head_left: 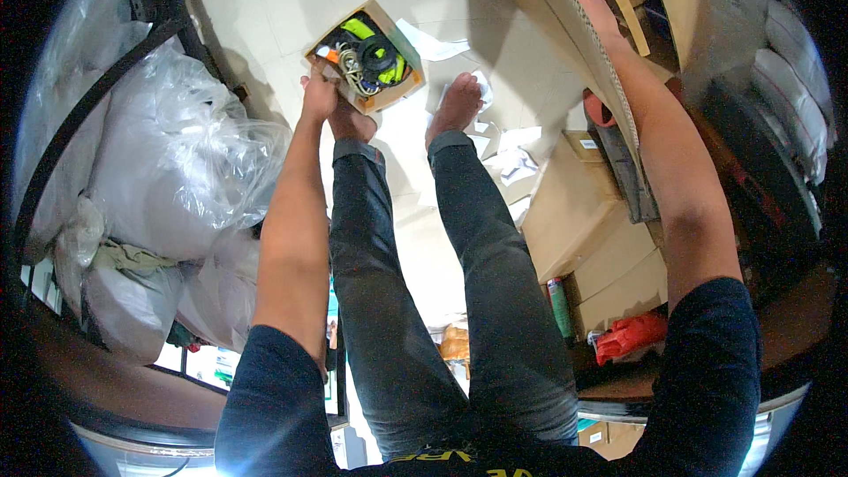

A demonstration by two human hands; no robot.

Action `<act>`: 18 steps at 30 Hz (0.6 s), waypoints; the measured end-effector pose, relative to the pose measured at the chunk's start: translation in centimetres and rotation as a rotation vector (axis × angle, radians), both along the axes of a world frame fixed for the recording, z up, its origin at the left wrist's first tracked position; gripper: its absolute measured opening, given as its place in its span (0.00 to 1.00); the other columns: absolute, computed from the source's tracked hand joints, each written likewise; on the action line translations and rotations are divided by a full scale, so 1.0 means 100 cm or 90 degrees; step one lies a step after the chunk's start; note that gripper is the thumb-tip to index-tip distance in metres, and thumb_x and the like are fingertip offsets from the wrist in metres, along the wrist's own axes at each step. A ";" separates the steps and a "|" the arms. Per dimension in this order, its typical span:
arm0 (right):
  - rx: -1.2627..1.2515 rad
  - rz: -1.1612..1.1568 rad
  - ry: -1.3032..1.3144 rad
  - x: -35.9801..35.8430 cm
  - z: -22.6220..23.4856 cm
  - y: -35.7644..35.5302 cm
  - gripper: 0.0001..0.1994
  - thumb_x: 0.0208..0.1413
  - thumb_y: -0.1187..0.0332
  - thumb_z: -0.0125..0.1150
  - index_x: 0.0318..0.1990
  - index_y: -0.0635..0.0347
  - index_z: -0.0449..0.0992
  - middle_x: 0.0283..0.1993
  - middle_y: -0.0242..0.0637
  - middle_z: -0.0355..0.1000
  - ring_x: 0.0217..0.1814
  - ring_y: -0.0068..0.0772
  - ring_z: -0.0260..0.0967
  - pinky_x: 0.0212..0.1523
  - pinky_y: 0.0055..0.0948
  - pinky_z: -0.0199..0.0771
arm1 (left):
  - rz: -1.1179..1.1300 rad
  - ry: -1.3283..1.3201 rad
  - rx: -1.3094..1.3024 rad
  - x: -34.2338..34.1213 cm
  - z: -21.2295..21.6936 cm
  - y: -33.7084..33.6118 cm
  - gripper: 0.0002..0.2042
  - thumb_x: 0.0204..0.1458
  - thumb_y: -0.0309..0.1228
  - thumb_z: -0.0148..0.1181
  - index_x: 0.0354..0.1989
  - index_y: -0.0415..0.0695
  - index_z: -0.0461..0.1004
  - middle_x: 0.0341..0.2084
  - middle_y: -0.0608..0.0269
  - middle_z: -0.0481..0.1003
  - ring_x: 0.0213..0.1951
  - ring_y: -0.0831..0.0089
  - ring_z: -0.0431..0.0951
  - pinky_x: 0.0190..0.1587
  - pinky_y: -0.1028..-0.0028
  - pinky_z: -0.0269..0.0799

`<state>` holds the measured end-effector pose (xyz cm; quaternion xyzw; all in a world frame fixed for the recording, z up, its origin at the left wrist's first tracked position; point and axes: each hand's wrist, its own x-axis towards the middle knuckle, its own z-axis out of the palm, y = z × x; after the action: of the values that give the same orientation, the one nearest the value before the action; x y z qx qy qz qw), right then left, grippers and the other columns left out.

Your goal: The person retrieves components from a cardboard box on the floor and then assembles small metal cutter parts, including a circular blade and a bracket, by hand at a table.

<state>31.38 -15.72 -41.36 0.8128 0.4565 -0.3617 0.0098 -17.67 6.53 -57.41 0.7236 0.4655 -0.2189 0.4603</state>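
My left hand [321, 97] grips the near left side of a small open cardboard box [412, 87], its thumb at the edge. Inside the box lie a coiled beige cord [352, 66], a black round piece [377, 53], bright yellow-green pieces [358, 28] and a bit of orange. The box is held in front of my bare feet, above the tiled floor. At upper right, my right hand [590, 2] is against the far side of a large upright cardboard panel [579, 35]. That panel hides part of its fingers, so their grip cannot be made out.
Paper scraps [514, 163] lie around my right foot. Clear plastic bags [194, 137] with white contents crowd the left. On the right are cardboard boxes [574, 203], a green can [559, 307] and a red bundle [629, 337]. A dark curved bar [79, 115] runs along the left.
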 end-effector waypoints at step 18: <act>0.162 0.063 -0.299 0.066 0.017 -0.029 0.42 0.57 0.80 0.49 0.72 0.10 0.61 0.51 0.47 0.71 0.49 0.52 0.77 0.49 0.48 0.82 | 0.205 -0.144 -0.104 0.363 0.287 -0.050 0.33 0.57 0.58 0.56 0.28 0.31 0.81 0.20 0.44 0.77 0.28 0.56 0.77 0.41 0.60 0.73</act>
<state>37.98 -18.64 -39.61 0.8459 0.5226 -0.1021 0.0305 18.58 1.58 -28.71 0.6202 0.5010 -0.0968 0.5958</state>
